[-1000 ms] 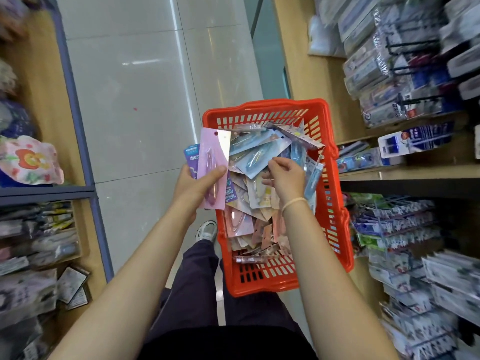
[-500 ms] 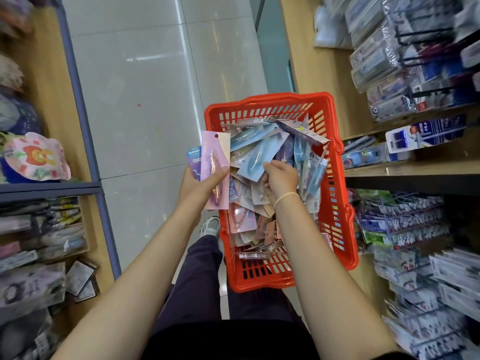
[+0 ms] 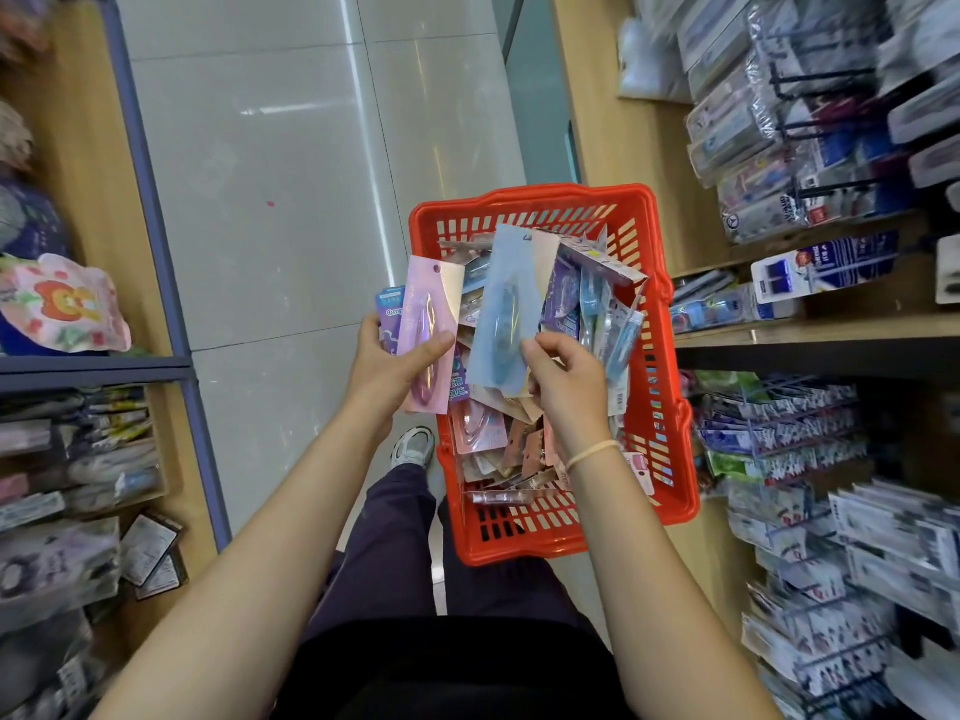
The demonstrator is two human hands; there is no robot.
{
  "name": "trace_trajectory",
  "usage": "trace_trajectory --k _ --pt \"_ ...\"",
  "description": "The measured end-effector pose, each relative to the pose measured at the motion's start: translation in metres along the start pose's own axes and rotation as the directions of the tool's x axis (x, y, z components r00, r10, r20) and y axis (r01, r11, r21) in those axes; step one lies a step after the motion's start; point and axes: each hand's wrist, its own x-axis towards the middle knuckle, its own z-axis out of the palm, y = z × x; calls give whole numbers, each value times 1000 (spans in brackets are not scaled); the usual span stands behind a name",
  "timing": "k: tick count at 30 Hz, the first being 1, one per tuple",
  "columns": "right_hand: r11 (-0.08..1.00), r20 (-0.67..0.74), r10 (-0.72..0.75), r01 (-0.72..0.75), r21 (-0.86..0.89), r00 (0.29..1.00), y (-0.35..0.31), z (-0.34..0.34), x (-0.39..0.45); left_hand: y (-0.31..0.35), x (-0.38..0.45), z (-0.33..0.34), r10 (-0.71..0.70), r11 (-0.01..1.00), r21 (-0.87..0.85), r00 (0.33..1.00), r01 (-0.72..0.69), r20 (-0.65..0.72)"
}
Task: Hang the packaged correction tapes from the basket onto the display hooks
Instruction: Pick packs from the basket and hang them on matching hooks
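Now the right hand (image 3: pixel 563 379) has lifted a pale blue pack (image 3: pixel 506 309) up out of the red basket (image 3: pixel 675 407); half a second ago that hand was still down among the loose packs, fingers buried in the heap. Its grip is a pinch, thumb and fingertips closed on the pack's lower right corner, the card standing nearly upright above the pile. The left hand (image 3: pixel 395 366) keeps its grip as before, thumb clamped across a pink pack (image 3: pixel 431 330) with a purple one (image 3: pixel 389 324) fanned behind it, held just over the basket's left rim. Many more correction tapes (image 3: pixel 488 439) still lie in the basket, which sits on the floor against the shelving's lower edge. To my eye this is the sorting stage: one more pack is picked, and nothing in hand has reached the display hooks (image 3: pixel 779 428) on the right. Likely the blue pack either joins the left hand's bundle or goes to a hook.
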Motion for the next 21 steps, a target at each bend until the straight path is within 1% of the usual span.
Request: trace_trajectory --k 2,3,6,7,11,13,16,18,21 --pt "999 17 -32 33 -22 999 -7 2 5 2 1 -5 2 1000 -26 1000 -2 -11" --pt "998 47 -37 39 -40 998 -10 5 7 3 3 -7 4 999 -33 1000 -4 -8" --pt "990 194 -47 71 -118 980 -15 24 9 9 3 -6 0 1000 -19 999 1 42" --pt "989 215 -52 81 -125 975 -17 32 9 10 4 -5 -2 1000 -4 998 2 58" --pt "986 265 -75 110 -122 961 -25 50 16 12 11 -14 15 1000 -12 999 -14 40" --pt "988 307 -57 97 -116 950 -30 54 20 13 14 -19 12 1000 -25 999 -12 33" --pt "997 316 -26 48 -62 948 -30 57 24 14 20 -22 9 991 -136 999 -3 44" --pt "997 319 -16 37 -60 948 -27 58 26 16 24 -23 20 984 -177 999 -13 39" --pt "995 345 1 35 -97 939 -23 59 27 18 27 -22 21 987 -158 998 -11 57"
